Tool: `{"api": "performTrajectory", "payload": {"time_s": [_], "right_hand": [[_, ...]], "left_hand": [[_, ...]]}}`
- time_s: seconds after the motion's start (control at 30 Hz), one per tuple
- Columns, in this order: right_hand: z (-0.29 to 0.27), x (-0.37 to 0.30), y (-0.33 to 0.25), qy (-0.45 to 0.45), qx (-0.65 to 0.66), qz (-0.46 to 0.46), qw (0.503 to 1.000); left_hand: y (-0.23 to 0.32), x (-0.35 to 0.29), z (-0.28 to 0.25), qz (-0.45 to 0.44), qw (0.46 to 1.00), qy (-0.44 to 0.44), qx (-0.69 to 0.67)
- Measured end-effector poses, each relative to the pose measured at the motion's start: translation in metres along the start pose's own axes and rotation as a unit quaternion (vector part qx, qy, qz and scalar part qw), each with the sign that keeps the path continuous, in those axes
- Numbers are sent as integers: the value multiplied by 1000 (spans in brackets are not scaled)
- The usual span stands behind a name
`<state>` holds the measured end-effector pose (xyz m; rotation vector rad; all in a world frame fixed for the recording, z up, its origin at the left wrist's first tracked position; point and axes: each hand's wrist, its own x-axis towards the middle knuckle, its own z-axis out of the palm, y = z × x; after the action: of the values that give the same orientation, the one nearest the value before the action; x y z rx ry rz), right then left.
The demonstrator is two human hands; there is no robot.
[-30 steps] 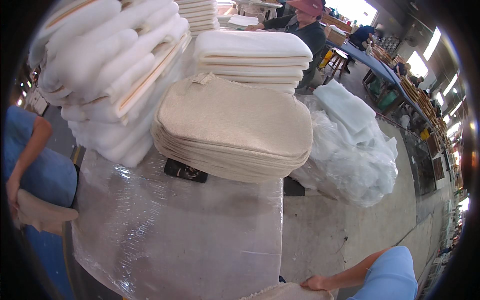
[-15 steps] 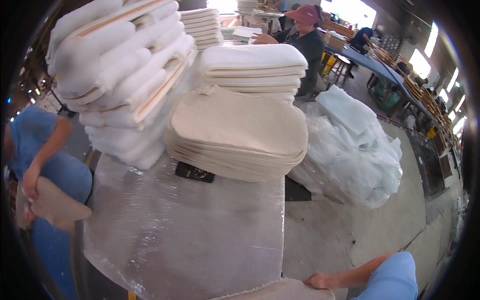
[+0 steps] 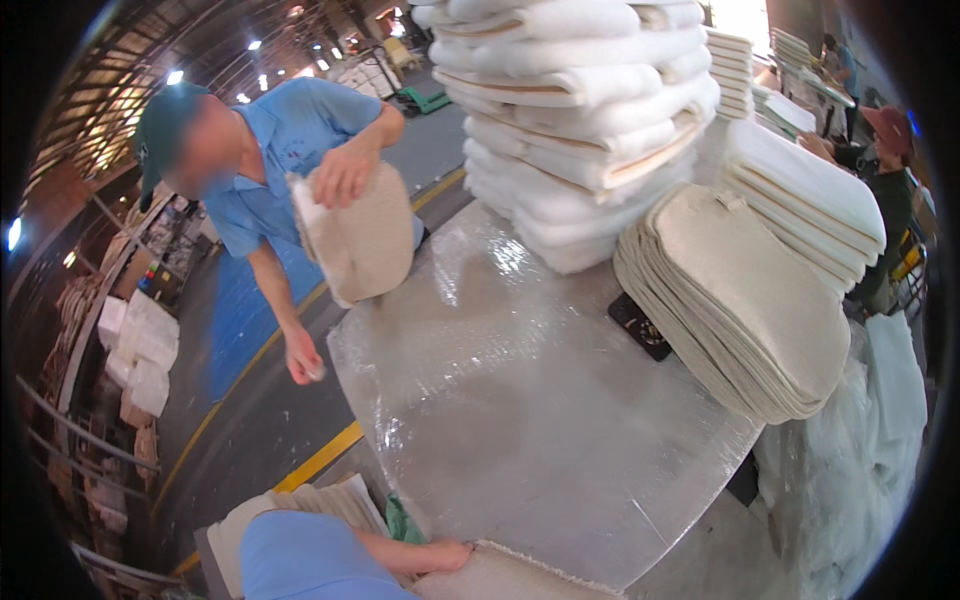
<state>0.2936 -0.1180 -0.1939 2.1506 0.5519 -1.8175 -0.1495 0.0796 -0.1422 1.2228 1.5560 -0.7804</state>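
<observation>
At the lower edge, my left hand (image 3: 447, 556) comes in from the left, its fingers closed on the end of a beige fabric cushion cover (image 3: 530, 578). Most of that cover lies below the picture. My right hand is out of view. Beyond the table, a stack of similar beige covers (image 3: 745, 285) sits on its right side. Across on the left, a co-worker (image 3: 290, 150) in a blue shirt and dark cap grips another beige cushion piece (image 3: 365, 240) with one hand. Their other hand hangs low, pinching something small and whitish.
A plastic-wrapped table (image 3: 530, 400) spreads in front of me. On it stand a tall pile of folded white padding (image 3: 590, 120), a white padded stack (image 3: 800, 200) and a black phone-like object (image 3: 640, 325). Clear plastic bags (image 3: 830, 470) bulge at right. Folded fabric (image 3: 355, 497) lies beside my left arm.
My view has swung left, so the table and stacks sit farther right. My right hand has left the picture, and my left hand now shows on the cover. The co-worker has come fully into view.
</observation>
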Motion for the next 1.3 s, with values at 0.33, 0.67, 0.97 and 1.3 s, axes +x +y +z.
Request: {"api": "performTrajectory", "payload": {"time_s": [0.33, 0.67, 0.97, 1.3], "right_hand": [[-13, 13, 43, -120, 243, -73, 960], [-18, -74, 0, -176, 354, 81, 915], [-23, -101, -39, -85, 207, 127, 966], [-26, -49, -64, -60, 45, 141, 987]], "left_hand": [[-2, -44, -17, -29, 968, -16, -248], [-14, -68, -10, 67, 910, -184, -365], [4, -40, -18, -6, 983, -91, -159], [-14, -35, -8, -48, 989, -65, -121]]}}
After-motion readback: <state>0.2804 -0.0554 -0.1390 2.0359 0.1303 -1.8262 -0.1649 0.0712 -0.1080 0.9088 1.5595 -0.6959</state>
